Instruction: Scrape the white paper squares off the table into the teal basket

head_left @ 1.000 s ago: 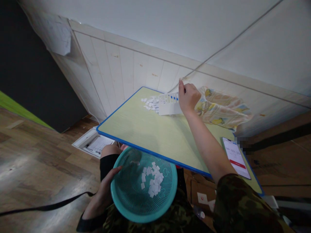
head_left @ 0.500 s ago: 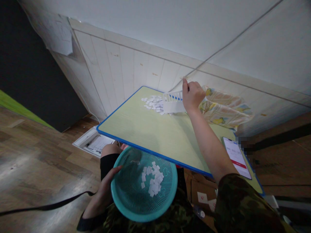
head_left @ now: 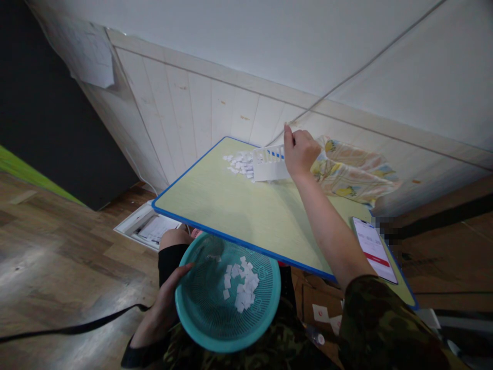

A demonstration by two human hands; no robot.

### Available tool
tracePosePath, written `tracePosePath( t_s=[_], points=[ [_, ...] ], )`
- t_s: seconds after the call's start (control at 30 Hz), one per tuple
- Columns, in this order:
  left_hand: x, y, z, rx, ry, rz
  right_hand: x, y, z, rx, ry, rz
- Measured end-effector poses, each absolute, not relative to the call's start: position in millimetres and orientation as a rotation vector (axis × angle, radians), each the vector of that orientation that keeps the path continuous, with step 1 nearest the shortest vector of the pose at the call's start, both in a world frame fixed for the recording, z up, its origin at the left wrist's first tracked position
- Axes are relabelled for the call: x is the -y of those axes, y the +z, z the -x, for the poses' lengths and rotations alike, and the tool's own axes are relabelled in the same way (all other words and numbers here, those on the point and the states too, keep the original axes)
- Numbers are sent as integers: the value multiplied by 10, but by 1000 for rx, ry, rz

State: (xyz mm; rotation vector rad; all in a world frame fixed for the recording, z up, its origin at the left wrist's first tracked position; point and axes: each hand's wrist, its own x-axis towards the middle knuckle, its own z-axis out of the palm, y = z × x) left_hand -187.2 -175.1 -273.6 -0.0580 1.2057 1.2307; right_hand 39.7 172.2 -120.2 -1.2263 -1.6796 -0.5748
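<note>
My right hand [head_left: 300, 151] reaches over the far side of a pale green table and grips a small white slotted basket [head_left: 269, 163]. The basket is tipped on the tabletop with its open side against a heap of small white paper pieces [head_left: 239, 162]. My left hand [head_left: 164, 303] holds the left rim of a round teal mesh basket [head_left: 200, 313] on my lap, just under the table's near edge. Several of the same white pieces [head_left: 241, 285] lie inside the teal basket.
The table [head_left: 231, 210] has a blue edge and stands against a white panelled wall. A phone [head_left: 373, 249] with its screen lit lies at the table's right. A patterned cloth [head_left: 354, 172] is bunched behind my right hand. A white tray with papers [head_left: 148, 226] sits on the wooden floor.
My right hand and the white basket shifted a little right, then back left toward the paper heap. The left hand and teal basket stayed where they were.
</note>
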Motion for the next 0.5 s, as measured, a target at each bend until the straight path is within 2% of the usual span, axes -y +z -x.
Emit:
tracePosePath(
  t_s=[0.3, 0.5],
  points=[
    [1757, -2749, 1873, -1187, 1262, 20, -1519, -1097, -238, 1730, -360, 1183],
    [1748, -2718, 1866, -1188, 1244, 33, -1571, -1080, -354, 1686, -459, 1173]
  ],
)
